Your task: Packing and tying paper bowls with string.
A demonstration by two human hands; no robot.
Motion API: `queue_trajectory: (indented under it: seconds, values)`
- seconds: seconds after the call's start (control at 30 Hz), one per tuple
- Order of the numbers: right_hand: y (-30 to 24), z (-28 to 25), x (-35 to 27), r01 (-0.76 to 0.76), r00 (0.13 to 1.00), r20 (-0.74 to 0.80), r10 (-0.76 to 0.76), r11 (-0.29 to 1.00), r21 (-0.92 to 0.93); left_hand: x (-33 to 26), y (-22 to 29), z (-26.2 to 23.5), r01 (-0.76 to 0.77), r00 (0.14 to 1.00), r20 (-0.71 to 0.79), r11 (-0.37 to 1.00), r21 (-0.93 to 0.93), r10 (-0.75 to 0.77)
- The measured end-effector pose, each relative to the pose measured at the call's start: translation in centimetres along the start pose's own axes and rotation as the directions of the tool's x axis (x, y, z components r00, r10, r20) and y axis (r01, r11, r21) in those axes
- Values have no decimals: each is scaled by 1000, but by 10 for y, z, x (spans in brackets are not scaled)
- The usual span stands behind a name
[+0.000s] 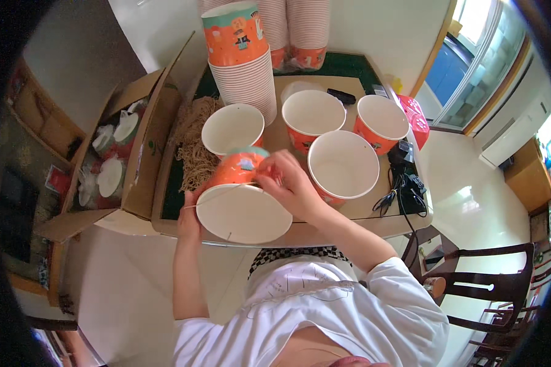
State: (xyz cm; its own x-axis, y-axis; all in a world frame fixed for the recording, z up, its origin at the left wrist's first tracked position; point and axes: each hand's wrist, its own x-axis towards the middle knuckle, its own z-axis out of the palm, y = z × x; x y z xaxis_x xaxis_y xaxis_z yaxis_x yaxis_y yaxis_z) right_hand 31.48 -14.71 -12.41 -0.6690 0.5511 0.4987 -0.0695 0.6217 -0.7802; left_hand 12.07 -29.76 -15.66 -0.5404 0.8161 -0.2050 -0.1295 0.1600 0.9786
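Tilted toward me at the table's front edge is an orange paper bucket (245,215) with a white inside. My left hand (190,215) grips its left side, the fingers partly hidden behind it. A thin beige cord (217,195) runs across the bucket's mouth from near my left hand to my right hand (286,183). The right fingers are pinched on the cord by the far rim. A short dark cord end (229,236) shows inside the lower wall. Just beyond stands another open paper bucket (232,128), and a heap of beige cords (197,137) lies to its left.
Three more paper buckets (343,164) stand open at the right of the table. A tall bucket stack (245,79) rises behind, with more stacks (309,30) by the wall. Black cables (404,180) hang over the right edge. An open cardboard box (144,153) stands left, a chair (490,278) right.
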Motion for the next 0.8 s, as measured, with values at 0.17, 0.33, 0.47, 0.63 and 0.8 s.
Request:
queue_trajectory:
  seconds: [0.17,0.33,0.47,0.63,0.8]
  values:
    - [-19,-2,5,37,998,-47,-33,997,71,-3,11,16,-287,957,-60,894,-345,284]
    - [-34,-5,2,142,988,74,-134,985,-102,13,-16,17,-104,968,135,827,-553,212]
    - [-28,-18,7,-35,999,-31,44,970,240,11,-7,14,77,925,314,701,-709,215]
    - [-17,-71,53,-157,952,290,100,970,183,11,11,30,33,947,253,722,-691,198]
    - [-14,-110,77,-208,904,414,107,956,207,27,49,49,-122,917,250,814,-568,312]
